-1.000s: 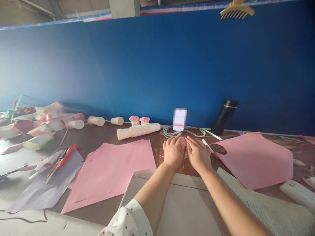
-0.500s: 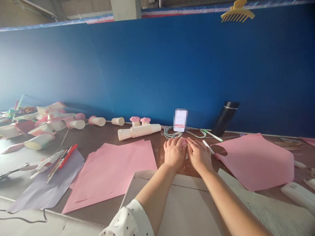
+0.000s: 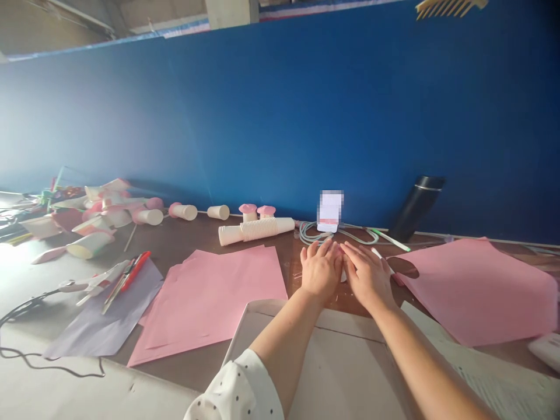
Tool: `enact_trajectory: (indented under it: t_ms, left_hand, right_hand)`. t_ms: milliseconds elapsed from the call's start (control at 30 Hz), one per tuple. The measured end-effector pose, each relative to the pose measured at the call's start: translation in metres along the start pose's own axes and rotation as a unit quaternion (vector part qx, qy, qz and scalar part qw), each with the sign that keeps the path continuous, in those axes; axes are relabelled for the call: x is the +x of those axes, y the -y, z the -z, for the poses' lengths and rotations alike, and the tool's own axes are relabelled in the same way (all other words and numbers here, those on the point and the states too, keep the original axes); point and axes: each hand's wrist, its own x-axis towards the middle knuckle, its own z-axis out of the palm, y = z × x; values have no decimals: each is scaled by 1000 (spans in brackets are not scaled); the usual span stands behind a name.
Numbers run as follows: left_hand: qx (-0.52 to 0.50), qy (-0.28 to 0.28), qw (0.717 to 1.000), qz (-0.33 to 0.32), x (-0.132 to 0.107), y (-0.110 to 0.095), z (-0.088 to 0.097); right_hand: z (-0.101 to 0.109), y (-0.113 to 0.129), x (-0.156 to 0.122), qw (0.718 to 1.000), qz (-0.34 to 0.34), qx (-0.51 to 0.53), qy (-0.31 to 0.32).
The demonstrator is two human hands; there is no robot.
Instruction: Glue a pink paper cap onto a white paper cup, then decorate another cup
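My left hand (image 3: 322, 269) and my right hand (image 3: 366, 273) meet over the table, thumbs side by side, fingers bent forward and down. Between them they hold a small pink piece (image 3: 340, 249), mostly covered by the fingers. A bit of something white (image 3: 343, 276) shows beneath; its full shape is hidden. Just beyond the fingertips lie a coiled cable (image 3: 308, 235) and a propped phone (image 3: 329, 213) with a blurred screen. A white pen (image 3: 377, 254) lies against the right hand's far side.
Pink sheets (image 3: 219, 297) lie left, another cut pink sheet (image 3: 476, 291) right. Stacked paper cups (image 3: 258, 230), two pink-capped cups (image 3: 248, 211), a black bottle (image 3: 417, 207), a red cutter (image 3: 135, 272), scissors (image 3: 100, 280) and a white box lid (image 3: 332, 361) stand or lie around.
The view has turned slightly, so everything sits a little farther right. My hands stay together over the same spot, with only slight finger shifts; less of the pink piece shows.
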Motion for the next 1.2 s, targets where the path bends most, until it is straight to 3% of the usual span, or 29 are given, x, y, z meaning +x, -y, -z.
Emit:
enact_trajectory:
  t_ms: [500,1200]
  left_hand:
    - [-20,7,1000,10,1,0,-1]
    - [-18,13,1000,13,1,0,0]
  right_hand:
    - [4,4,1,999,-5,-13,30]
    - [-1,0,0,1000,18,3,0]
